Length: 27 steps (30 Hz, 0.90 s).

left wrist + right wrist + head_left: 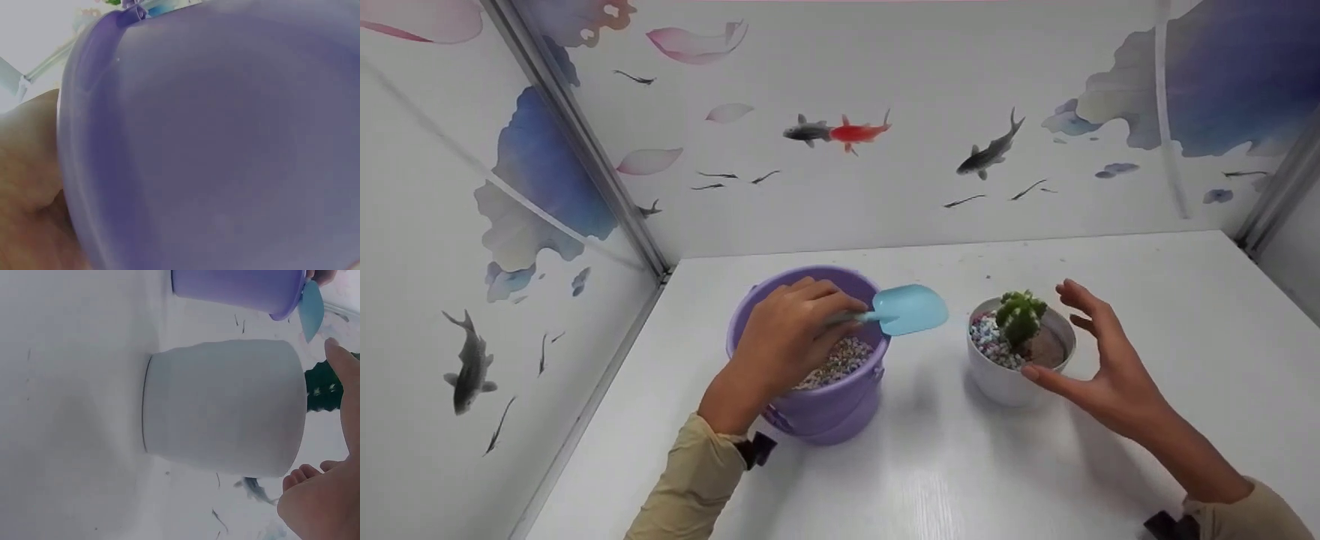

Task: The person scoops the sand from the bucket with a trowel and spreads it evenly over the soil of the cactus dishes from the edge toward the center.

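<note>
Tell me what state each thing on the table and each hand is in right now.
Purple bucket: upright, partly filled with pebbles.
Blue shovel: held above the bucket, blade past its rim, no pebbles visible on it.
White pot: upright, pebbles at its left, bare brown patch at its right.
Cactus: standing in the pot.
Left hand: gripping the shovel's handle.
Right hand: open beside the pot.

White worktop (915, 480), smooth, faintly glossy. Purple bucket (840, 412) upright on it, left of centre, toward back-left corner. White pot (1005, 384) upright, slightly right of centre, apart from bucket. Small dark specks (988, 277) near back edge.
</note>
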Available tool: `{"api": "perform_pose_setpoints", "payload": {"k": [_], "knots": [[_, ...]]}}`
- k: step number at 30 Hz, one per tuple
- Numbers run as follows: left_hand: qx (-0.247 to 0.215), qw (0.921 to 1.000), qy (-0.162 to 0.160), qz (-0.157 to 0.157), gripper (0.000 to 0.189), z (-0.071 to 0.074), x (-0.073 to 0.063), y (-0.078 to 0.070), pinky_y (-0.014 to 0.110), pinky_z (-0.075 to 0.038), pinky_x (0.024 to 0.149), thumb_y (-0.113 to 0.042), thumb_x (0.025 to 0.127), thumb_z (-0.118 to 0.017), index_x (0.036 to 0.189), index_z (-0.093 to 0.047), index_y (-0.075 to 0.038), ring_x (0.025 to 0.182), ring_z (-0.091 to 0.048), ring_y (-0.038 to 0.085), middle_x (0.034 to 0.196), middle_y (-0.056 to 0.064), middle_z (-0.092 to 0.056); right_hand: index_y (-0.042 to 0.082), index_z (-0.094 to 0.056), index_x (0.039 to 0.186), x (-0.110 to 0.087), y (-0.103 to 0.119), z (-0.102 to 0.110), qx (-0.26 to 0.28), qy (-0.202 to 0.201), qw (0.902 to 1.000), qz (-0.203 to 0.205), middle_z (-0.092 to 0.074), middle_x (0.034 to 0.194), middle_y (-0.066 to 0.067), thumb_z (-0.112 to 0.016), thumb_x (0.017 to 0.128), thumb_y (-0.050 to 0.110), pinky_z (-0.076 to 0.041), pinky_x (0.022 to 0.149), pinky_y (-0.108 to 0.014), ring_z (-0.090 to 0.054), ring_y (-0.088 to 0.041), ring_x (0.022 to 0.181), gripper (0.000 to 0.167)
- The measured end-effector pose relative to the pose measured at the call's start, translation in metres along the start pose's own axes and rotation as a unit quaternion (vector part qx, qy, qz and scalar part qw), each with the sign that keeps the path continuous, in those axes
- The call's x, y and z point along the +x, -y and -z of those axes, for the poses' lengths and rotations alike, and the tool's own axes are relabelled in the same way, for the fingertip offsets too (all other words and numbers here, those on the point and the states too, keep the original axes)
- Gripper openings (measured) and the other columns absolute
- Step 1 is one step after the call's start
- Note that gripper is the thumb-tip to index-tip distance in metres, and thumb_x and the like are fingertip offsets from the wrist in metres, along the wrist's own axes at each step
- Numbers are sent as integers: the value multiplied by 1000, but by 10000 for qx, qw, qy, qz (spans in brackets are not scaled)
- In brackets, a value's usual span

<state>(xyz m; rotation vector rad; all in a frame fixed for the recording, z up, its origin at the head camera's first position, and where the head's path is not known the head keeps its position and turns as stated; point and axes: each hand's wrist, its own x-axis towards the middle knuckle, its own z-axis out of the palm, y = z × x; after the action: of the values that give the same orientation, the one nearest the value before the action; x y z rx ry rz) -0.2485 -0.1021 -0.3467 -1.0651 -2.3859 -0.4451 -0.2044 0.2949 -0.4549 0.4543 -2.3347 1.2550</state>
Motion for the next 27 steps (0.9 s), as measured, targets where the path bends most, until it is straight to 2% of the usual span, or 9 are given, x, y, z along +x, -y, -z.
{"api": "perform_pose_setpoints", "payload": {"k": [3,6,11,14,18,22,27], "knots": [[18,9999,-4,156,19,3,-6,4,31,-60,87,-26,97,-84,115,-83,-22,95,-72,13,103,-7,-79,20,-32,170,1,14,1,68,-165,9991,377,-41,169,-9,-95,78,0,-31,118,-9,-38,-4,154,113],[58,9994,-7,332,20,6,-14,8,32,-60,87,-26,96,-85,116,-83,-22,95,-72,14,103,-7,-79,11,-36,168,2,28,2,348,-311,9960,757,-43,168,-9,-90,77,-9,-34,120,-15,-41,-15,155,107],[96,9982,16,588,21,13,-26,16,33,-61,86,-30,96,-84,116,-83,-24,96,-72,14,104,-8,-79,-6,-42,160,2,54,3,924,-606,9853,1301,-49,162,-21,-78,76,-22,-38,121,-25,-45,-28,152,93],[132,9973,0,719,20,16,-31,21,34,-61,86,-31,97,-84,116,-83,-24,97,-73,14,105,-8,-79,-14,-46,152,2,74,0,1119,-842,9764,1642,-54,154,-26,-73,78,-22,-41,119,-27,-50,-28,148,80],[174,9964,-62,825,19,18,-36,27,35,-61,84,-32,99,-82,116,-83,-25,96,-73,13,106,-9,-79,-22,-50,142,3,98,-11,1215,-1015,9645,2111,-60,146,-24,-72,86,-13,-44,117,-26,-56,-23,142,61],[126,9959,-92,891,19,18,-40,30,36,-61,84,-32,99,-82,116,-83,-24,95,-73,14,104,-9,-78,-23,-53,136,4,112,-27,1298,-924,9571,2422,-62,141,-25,-74,91,-8,-47,114,-23,-59,-21,137,52],[59,9948,-128,1006,18,18,-46,34,37,-62,86,-29,98,-83,115,-83,-23,97,-74,14,105,-8,-78,-15,-58,141,5,108,-56,1342,-409,9588,2471,-62,139,-27,-73,83,-18,-56,106,-23,-66,-24,130,60]]}}
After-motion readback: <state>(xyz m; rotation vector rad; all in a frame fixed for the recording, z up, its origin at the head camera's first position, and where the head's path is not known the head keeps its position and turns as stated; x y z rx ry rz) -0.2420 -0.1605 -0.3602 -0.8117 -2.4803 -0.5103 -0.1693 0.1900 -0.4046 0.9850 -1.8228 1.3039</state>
